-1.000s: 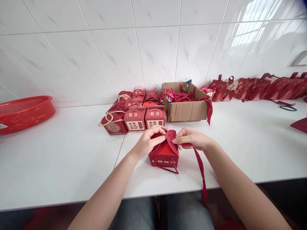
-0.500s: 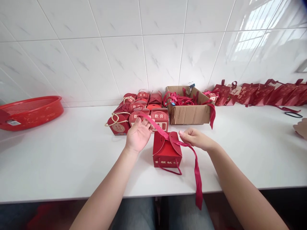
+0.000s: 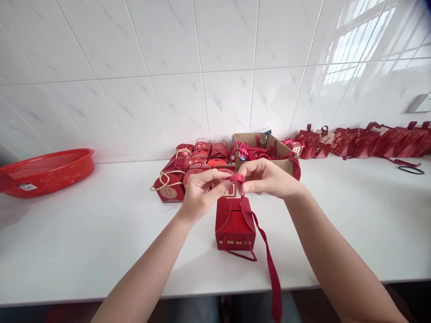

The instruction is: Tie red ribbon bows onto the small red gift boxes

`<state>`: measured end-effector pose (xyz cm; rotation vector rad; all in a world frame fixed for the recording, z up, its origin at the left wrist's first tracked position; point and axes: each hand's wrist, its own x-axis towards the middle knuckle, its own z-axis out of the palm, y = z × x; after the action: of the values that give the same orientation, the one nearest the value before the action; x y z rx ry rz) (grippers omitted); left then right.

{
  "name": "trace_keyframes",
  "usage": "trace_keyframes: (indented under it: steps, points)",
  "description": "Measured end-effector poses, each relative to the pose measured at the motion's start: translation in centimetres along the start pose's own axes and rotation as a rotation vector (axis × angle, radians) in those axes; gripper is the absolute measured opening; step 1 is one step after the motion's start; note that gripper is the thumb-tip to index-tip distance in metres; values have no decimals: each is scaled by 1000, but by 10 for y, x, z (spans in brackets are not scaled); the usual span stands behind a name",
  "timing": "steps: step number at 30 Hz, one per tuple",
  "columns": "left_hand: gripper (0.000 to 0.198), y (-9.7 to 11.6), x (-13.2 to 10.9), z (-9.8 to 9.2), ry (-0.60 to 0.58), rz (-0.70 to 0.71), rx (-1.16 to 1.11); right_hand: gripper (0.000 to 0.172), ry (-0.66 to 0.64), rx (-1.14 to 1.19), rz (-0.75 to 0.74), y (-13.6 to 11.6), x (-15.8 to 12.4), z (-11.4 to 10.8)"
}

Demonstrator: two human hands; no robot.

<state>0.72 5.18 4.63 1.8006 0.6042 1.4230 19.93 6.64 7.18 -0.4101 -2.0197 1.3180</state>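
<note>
Left hand (image 3: 198, 197) and right hand (image 3: 271, 179) up close together above box (image 3: 235, 229). Both have fingers pinched on ribbon (image 3: 237, 178), a short stretch showing between them. Ribbon meets the box top at the right flap; its long tail drops along the right side and over the front edge of the counter (image 3: 84, 242). Box upright on counter near that edge, rope handle hanging at front. Behind: other boxes (image 3: 171, 192) grouped left of carton (image 3: 286, 166), which holds more ribbons. Red basket (image 3: 57, 179) far left, bags (image 3: 341, 143) lined along wall right.
</note>
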Motion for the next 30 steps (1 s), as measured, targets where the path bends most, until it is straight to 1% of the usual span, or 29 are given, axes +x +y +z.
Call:
trace_keyframes:
  steps: [2, 4, 5, 7, 9, 10, 12, 16, 18, 20, 23, 25, 27, 30]
  points:
    - [9, -11, -5, -4, 25, 15, -5, 29, -72, -78, 32, -10, 3, -3]
    - [12, -22, -14, -7, 44, 20, 28, 32, -67, -240, 68, -21, 4, -2]
    - [16, -28, -19, -8, 11, 19, 72, 32, -40, -325, 84, -26, 4, -1]
    - [29, -36, -28, -10, -123, 29, 192, 31, 12, -452, 108, -33, 4, 4]
    - [39, -40, -34, -13, -245, 62, 308, 30, 29, -520, 133, -34, 3, 7]
    - [42, -41, -36, -15, -275, 74, 347, 30, 22, -544, 149, -32, 4, 8]
    - [42, -42, -38, -17, -304, 65, 390, 30, -11, -591, 196, -27, 5, 6]
    - [35, -43, -39, -19, -333, -40, 343, 34, -81, -674, 299, -16, 8, -1]
    - [41, -47, -39, -20, -297, -76, 273, 36, -120, -689, 327, -15, 9, -2]
    - [45, -52, -38, -23, -211, -103, 174, 38, -151, -689, 359, -14, 11, -1]
    - [41, -61, -34, -28, -55, -154, 12, 40, -188, -673, 420, -13, 13, 2]
    - [40, -67, -32, -30, 15, -186, -71, 39, -205, -650, 444, -10, 16, 4]
    - [41, -72, -30, -32, 58, -201, -108, 38, -204, -635, 457, -5, 19, 6]
    - [41, -76, -28, -34, 82, -197, -103, 37, -172, -631, 486, 2, 24, 9]
